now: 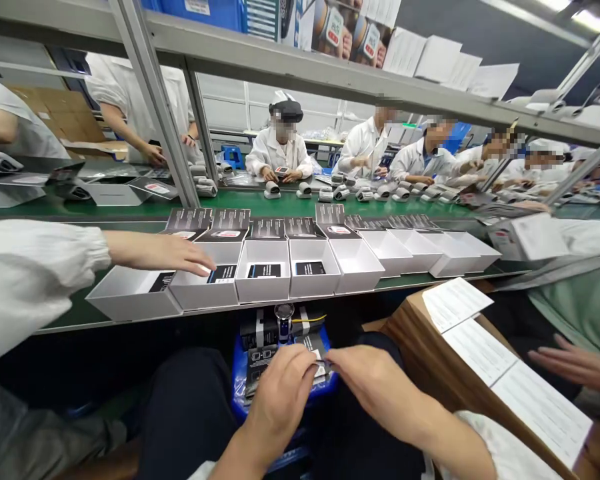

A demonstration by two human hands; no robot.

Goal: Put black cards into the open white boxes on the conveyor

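Two-handed work over a blue plastic stool [238, 390], below the level of the tabletop [77, 313]. The left hand [283, 383] and right hand [375, 377] converge on a small thin item [322, 367], which lies between their fingertips above black printed packets [260, 363]; the thumbs are hidden, so whether either grip pinches it cannot be told. Beyond, open white boxes [263, 291] stand in a row, several containing black printed cards [264, 271]; a co-worker's hand [183, 253] reaches over one. Sound handling would probably mean steadying the item with one hand, working its edge gently with the other, and leaving the packets undisturbed.
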